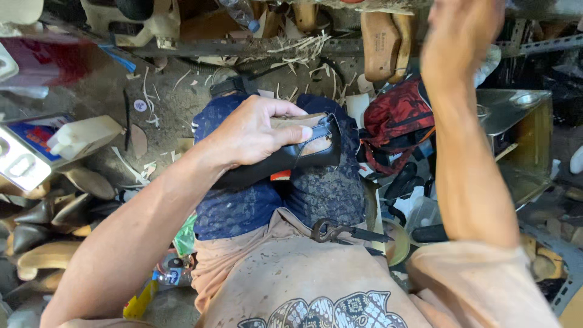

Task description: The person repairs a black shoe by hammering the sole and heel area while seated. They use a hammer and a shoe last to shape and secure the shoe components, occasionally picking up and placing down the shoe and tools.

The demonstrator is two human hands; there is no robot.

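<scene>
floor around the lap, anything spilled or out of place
Yes. Pale shavings and offcuts are strewn over the dirt floor ahead of the knees, and a plastic bottle lies on its side by the left thigh. Pincers rest loose on the lap. The left hand grips a black shoe.

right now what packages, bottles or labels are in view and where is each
white plastic jug: on the floor at left, lying tilted, squarish, plain white
flat box: far left under the jug, white with a blue and red printed face
clear plastic bottle: low on the floor by the left elbow, blue cap, lying down
yellow packet: beside that bottle, crumpled
clear bottle: top centre, blue cap, lying
</scene>
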